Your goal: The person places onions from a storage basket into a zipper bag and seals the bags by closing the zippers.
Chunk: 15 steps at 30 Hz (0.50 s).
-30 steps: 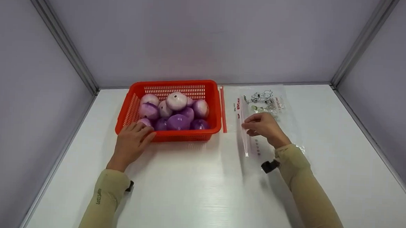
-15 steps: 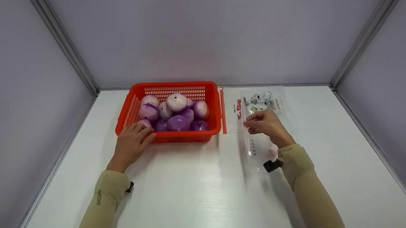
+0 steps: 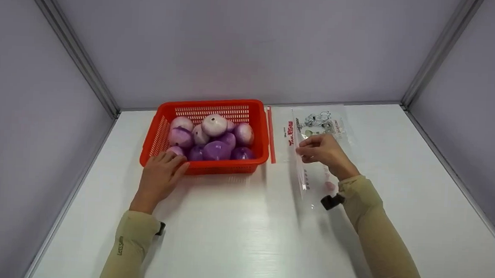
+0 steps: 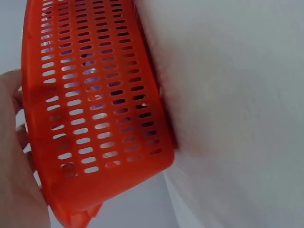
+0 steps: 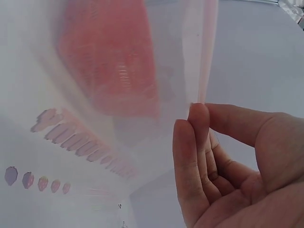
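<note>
My left hand (image 3: 156, 178) grips the front left rim of a red plastic basket (image 3: 224, 168), fingers curled over it. In the left wrist view, the basket's slotted wall (image 4: 95, 109) fills the left half, with the hand (image 4: 16, 175) at its rim. Inside the basket lie several glossy purple-and-white onions (image 3: 217, 150). To the right, my right hand (image 3: 327, 153) pinches the pink zip edge (image 3: 302, 176) of a clear printed zip bag (image 3: 318, 121) between thumb and fingers. The right wrist view shows this pinch (image 5: 228, 166) closely; the bag's edge stands lifted.
Another clear bag or sheet with a red strip (image 3: 271, 134) lies flat between the basket and the held bag. A white table (image 3: 233, 240) carries everything. Grey panels (image 3: 252, 46) enclose it at the back and both sides.
My right hand has shifted slightly up and right with the bag's edge, and the bag's front part has tilted a little. My left hand stays on the basket.
</note>
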Tool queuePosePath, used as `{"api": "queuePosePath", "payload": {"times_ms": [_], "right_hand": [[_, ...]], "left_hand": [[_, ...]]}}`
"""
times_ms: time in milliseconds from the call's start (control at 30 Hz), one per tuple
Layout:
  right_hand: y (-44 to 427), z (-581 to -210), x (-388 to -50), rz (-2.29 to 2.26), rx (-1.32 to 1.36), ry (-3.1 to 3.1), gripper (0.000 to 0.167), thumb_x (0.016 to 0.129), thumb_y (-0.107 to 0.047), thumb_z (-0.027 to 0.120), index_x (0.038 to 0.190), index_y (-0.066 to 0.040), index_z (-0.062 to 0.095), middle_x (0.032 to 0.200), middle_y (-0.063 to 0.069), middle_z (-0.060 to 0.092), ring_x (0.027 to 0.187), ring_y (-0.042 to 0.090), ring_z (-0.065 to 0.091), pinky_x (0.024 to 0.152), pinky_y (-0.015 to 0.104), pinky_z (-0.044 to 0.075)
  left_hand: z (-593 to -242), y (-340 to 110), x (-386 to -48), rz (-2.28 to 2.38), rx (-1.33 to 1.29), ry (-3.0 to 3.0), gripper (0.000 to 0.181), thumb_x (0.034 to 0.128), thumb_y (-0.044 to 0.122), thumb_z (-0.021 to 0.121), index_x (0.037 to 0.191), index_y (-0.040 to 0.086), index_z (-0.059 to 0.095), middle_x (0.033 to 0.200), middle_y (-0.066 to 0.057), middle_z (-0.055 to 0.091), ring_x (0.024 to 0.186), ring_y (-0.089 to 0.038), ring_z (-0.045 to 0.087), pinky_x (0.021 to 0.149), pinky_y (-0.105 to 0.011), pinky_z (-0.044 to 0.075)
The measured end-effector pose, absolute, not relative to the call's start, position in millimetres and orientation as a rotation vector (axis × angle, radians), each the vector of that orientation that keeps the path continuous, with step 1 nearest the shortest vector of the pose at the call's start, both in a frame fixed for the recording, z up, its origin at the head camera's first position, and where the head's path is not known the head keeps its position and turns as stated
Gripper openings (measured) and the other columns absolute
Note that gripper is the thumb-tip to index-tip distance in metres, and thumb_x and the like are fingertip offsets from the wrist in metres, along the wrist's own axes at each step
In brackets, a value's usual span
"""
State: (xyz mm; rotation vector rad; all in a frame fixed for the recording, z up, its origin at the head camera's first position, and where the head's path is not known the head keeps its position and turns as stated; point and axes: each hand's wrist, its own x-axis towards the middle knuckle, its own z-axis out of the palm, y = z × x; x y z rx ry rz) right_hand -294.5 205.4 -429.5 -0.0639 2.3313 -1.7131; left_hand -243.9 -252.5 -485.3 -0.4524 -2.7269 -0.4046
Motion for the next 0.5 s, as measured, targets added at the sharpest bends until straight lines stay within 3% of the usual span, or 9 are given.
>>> {"api": "queuePosePath", "payload": {"times_ms": [167,500], "right_hand": [[205.4,-430.0,-296.0,-1.709,-0.077,2.337,0.025,0.093,-0.009,0.077,0.109,0.007,0.067,0.087,0.002,0.07,0.074,0.011,0.069,0.08,0.03,0.063],[199.7,-435.3,-296.8,-1.712,-0.092,2.333,0.024,0.092,-0.007,0.077,0.109,0.007,0.069,0.087,0.002,0.071,0.074,0.012,0.068,0.079,0.03,0.063]], "left_hand": [[-480.2,-231.7,-239.4,-0.32,-0.415,-2.668,0.041,0.1073,0.041,0.051,0.131,0.013,0.07,0.127,-0.011,0.068,0.125,-0.034,0.056,0.108,-0.057,0.045],[-469.8,-114.5,-234.7,-0.587,-0.76,-2.489,0.024,0.1068,0.033,0.057,0.115,0.015,0.071,0.105,-0.003,0.071,0.095,-0.021,0.064,0.086,-0.035,0.058]]}}
